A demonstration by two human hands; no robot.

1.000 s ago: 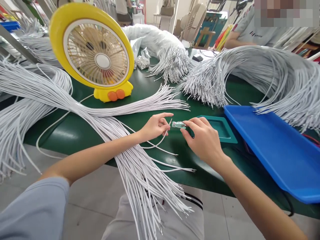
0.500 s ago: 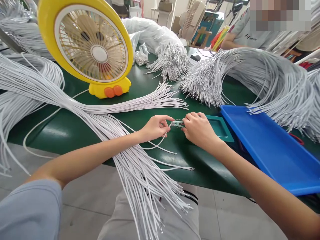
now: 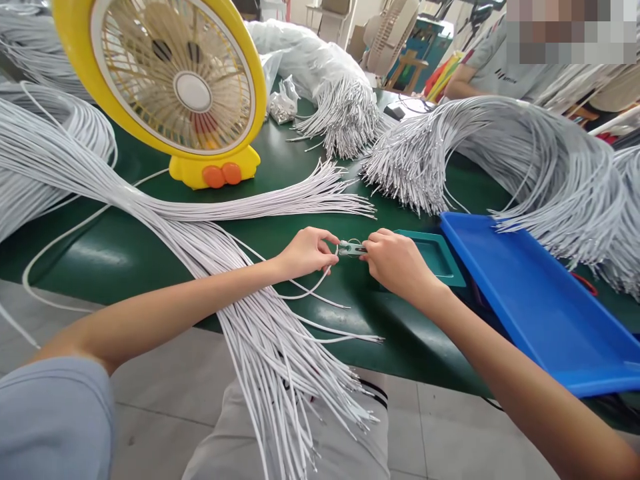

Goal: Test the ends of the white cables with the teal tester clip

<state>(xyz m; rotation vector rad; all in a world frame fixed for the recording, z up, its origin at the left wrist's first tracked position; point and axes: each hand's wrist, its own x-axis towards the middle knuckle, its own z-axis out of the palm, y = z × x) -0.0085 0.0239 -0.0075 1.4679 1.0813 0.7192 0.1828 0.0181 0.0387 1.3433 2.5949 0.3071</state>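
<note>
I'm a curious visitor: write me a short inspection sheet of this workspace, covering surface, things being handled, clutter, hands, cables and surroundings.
Surface: dark green, glossy tabletop.
Job's things: small pale green clip-like tool; single white wire.
Clutter: yellow fan, teal tray, blue tray.
Hands: left hand pinches the wire; right hand grips the tool; whether wire and tool touch is unclear.
Cables: white wire bundle hangs over the near edge.
Surroundings: another person across the table, a beige fan behind.

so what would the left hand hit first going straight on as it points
Likely the pale green clip-like tool in the right hand, close ahead of the left hand; whether they touch is unclear.
</note>
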